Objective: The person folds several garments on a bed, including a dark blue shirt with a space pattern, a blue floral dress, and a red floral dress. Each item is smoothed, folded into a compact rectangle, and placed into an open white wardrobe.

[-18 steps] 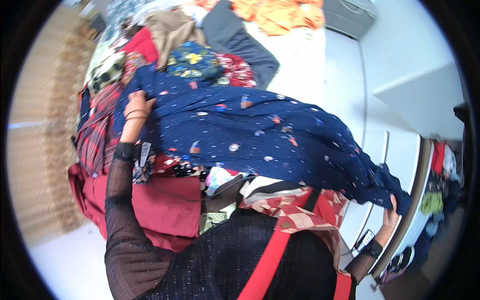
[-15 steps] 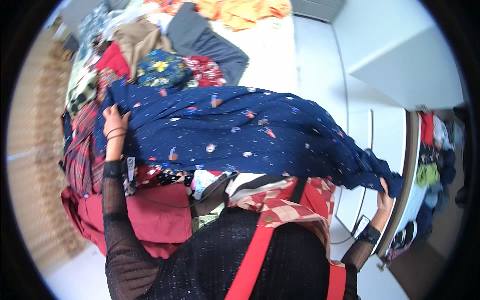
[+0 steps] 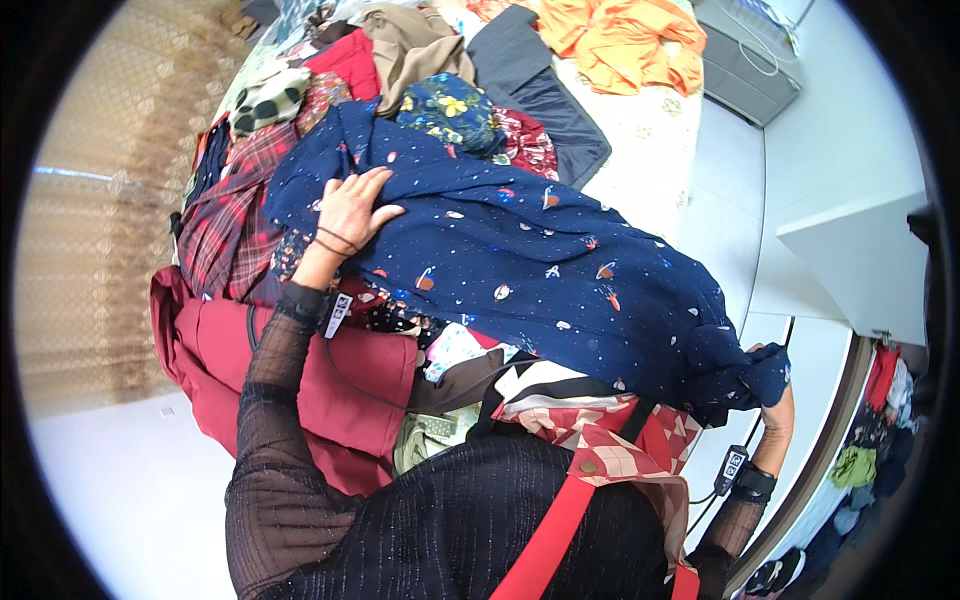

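A long navy garment [image 3: 540, 265] with a small print of planets, rockets and dots stretches across the clothes pile in front of me. On its left part lies my left hand [image 3: 352, 212], palm down, with the fingers extended and the thumb apart. At the right end, my right hand [image 3: 779, 405] grips the bunched cloth, its fingertips partly covered by the folds. The garment's exact kind cannot be told from its folds. A red plaid cloth [image 3: 235, 215] and a maroon garment [image 3: 350, 390] lie beside my left forearm.
Heaped behind are a blue floral cloth [image 3: 450, 112], dark grey trousers [image 3: 540, 90], a beige garment [image 3: 405, 50] and an orange cloth [image 3: 640, 45] on a pale bedspread [image 3: 650, 150]. To the right, an open cabinet holds clothes, including a green one [image 3: 853, 467].
My left hand has shifted inward from the garment's left edge and now lies flat on it. The left end has sagged onto the pile. My right hand keeps its hold; the view has turned.
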The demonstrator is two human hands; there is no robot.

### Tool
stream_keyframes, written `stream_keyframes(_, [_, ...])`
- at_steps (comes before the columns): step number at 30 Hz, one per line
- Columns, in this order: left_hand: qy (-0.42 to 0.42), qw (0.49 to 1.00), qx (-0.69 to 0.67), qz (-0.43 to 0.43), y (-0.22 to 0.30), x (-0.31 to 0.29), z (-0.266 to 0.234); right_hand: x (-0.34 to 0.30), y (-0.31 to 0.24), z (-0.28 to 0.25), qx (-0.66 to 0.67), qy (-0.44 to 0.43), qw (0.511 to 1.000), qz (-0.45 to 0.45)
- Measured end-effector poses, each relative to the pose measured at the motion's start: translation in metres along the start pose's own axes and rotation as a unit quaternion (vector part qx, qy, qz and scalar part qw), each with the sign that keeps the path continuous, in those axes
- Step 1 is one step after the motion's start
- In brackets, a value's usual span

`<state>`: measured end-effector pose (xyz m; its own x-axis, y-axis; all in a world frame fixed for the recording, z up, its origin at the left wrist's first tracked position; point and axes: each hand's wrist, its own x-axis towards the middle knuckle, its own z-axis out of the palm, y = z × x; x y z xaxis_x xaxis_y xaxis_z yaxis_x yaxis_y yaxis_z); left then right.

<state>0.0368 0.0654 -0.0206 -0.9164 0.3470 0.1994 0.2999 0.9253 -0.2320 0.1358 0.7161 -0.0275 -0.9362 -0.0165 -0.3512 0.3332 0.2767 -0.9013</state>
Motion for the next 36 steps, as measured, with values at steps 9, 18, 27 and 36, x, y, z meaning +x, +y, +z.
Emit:
stream_keyframes(9, [0.029,0.997,-0.003,0.077,0.037,0.067,0.011,0.018,0.019,0.004,-0.004,-0.046,0.999,-0.023])
stream_keyframes(18, [-0.305,0.934,-0.182,-0.043,0.122,0.165,0.069,-0.019,0.02,0.003,0.083,-0.007,0.996,-0.01])
stream_keyframes(27, [0.083,0.912,-0.354,0.19,0.108,0.12,0.031,-0.064,0.049,-0.017,0.167,0.065,0.983,-0.041])
stream_keyframes(36, [-0.167,0.936,-0.244,0.192,0.069,0.011,0.005,-0.04,0.062,-0.029,0.082,0.057,0.993,0.062])
